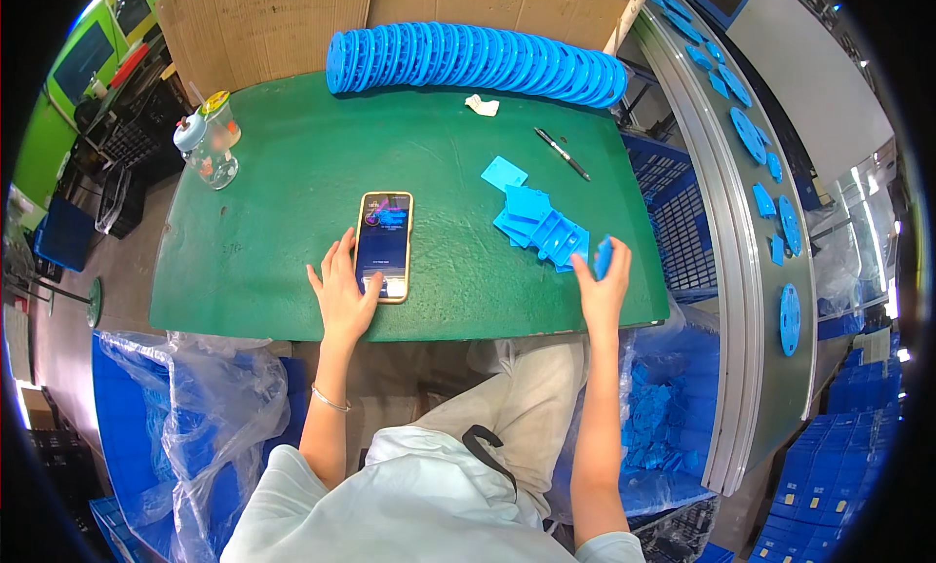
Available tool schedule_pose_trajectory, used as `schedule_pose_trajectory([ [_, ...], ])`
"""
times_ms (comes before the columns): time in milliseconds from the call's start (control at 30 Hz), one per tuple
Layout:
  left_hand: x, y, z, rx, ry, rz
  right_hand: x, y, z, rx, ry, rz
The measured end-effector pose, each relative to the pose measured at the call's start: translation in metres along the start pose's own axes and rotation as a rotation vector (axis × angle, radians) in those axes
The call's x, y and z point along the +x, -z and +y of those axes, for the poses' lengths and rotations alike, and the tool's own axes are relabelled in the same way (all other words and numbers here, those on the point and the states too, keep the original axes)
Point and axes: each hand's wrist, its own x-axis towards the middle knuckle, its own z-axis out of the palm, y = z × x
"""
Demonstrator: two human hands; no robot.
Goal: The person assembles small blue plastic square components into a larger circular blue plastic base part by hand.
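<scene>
A phone (383, 246) in a pale yellow case lies face up on the green table, its screen lit. My left hand (343, 292) rests at its lower left edge, fingers apart, with the thumb over the bottom of the screen. On the right, my right hand (602, 288) pinches a small blue plastic piece (604, 258) between thumb and fingers. Just left of that hand is a loose pile of flat blue plastic plates (527, 204), with a curved blue part (558, 236) on top.
A long row of blue discs (478, 64) stands along the table's back edge. A pen (562, 154) and crumpled paper (482, 105) lie nearby. Bottles (210, 155) stand at left. The conveyor (770, 300) at right carries blue parts. Plastic-lined blue bins (195, 407) flank my legs.
</scene>
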Motion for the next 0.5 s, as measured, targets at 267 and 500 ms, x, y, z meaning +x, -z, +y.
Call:
schedule_pose_trajectory([
  [267, 0.001, -0.003, -0.003, 0.056, -0.019, -0.002, 0.003, -0.031, 0.002, -0.376, 0.296, -0.232],
  [500, 0.0, -0.001, -0.001, 0.141, -0.017, -0.002, -0.014, 0.003, -0.025, 0.115, 0.104, -0.055],
])
